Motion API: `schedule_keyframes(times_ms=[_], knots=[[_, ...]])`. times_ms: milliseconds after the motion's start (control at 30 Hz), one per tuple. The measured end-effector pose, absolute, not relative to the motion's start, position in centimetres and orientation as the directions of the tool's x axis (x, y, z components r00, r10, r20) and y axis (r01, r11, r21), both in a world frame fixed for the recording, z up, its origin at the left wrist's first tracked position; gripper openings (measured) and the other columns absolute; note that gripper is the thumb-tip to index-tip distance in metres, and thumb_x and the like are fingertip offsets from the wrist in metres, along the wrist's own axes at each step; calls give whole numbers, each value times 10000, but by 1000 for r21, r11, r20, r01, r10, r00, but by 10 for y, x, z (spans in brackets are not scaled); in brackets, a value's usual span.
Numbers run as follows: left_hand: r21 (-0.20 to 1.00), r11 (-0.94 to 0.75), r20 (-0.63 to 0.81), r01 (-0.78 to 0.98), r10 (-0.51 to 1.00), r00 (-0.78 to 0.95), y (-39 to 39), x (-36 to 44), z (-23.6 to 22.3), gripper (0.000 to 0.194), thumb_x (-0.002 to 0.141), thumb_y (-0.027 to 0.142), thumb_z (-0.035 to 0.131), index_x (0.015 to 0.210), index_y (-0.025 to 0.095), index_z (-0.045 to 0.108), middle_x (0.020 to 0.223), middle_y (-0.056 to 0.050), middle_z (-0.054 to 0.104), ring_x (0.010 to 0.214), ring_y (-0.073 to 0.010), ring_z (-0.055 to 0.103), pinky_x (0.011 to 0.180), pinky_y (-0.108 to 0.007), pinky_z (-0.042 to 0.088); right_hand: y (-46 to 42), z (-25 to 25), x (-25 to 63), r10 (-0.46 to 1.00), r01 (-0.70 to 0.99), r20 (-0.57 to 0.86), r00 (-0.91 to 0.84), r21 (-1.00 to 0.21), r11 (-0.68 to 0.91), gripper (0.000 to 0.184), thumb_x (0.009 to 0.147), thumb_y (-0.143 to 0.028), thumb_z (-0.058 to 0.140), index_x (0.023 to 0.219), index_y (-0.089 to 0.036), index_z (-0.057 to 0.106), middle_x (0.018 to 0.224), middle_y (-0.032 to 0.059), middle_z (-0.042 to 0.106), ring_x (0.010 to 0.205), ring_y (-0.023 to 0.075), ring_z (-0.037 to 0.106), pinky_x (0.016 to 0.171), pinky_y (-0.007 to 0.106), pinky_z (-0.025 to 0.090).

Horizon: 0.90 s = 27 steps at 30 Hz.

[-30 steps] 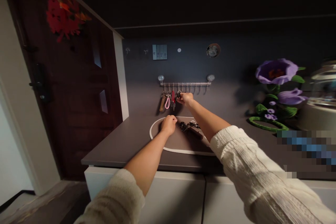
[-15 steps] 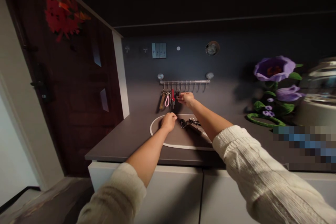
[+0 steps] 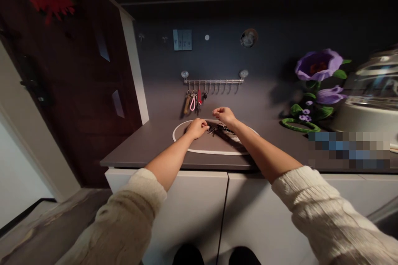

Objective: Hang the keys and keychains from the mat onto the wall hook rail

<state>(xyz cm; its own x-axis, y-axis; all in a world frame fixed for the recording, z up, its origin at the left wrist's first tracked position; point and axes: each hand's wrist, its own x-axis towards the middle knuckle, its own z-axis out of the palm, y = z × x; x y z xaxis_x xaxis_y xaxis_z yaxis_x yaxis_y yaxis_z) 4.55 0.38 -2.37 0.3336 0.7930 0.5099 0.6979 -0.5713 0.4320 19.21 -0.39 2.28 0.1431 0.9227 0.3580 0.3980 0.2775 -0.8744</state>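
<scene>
Over the white-rimmed oval mat [image 3: 211, 152] on the counter, my left hand [image 3: 197, 128] is closed, its thumb and fingertips pinched at the edge of a bunch of keys [image 3: 214, 131]. My right hand [image 3: 225, 116] hovers just above the same pile with its fingers curled together and nothing visible in them. Behind the hands, a clear hook rail [image 3: 214, 81] is fixed to the dark wall. From its left hooks hang a brown key fob [image 3: 187, 104], a pink loop strap [image 3: 193, 102], a red key holder [image 3: 199, 97] and a small black key [image 3: 205, 97].
On the right stand purple crocheted flowers [image 3: 320, 66] with a green ring base [image 3: 300, 126], beside a glass-topped appliance [image 3: 367, 112]. A dark door [image 3: 83, 112] is at the left. White cabinet doors [image 3: 183, 207] lie below the counter edge. A switch panel [image 3: 182, 40] is on the wall.
My right hand has left the hook rail and come down to the mat; a small black key hangs where it was. My left hand has moved to the keys. The view has tilted down.
</scene>
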Motion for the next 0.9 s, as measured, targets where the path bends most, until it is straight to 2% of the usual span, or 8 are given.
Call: schedule_keyframes(times_ms=[200,433,600,900], knots=[[379,-578,482,723,790,378,2,45,-24,243,697,387,568,749,172,670,771,-52,637,698,-146,549,672,-247,410,-8,3,203,876,716,480,45,-628,307,115,705,-174,525,759,-149,623,749,25,653,663,96,553,660,196,395],[385,-562,440,732,809,390,9,44,-26,231,704,352,544,723,167,682,742,-42,661,659,-130,547,612,-229,388,-9,1,201,874,873,480,-75,-392,290,149,723,-145,522,809,-160,642,826,55,674,754,133,587,689,199,393],[364,-553,444,749,810,383,9,44,-25,222,718,321,550,771,170,704,787,-54,681,681,-138,561,644,-232,396,-8,-1,197,882,912,460,-100,-313,266,187,744,-155,508,861,-155,654,901,82,671,840,158,594,722,207,393],[239,-539,436,808,803,406,8,45,-23,224,757,269,520,777,163,716,750,-71,684,658,-137,552,658,-238,384,-1,-3,198,888,923,448,-105,-289,255,194,744,-167,516,872,-159,661,914,92,669,844,170,591,721,214,389]])
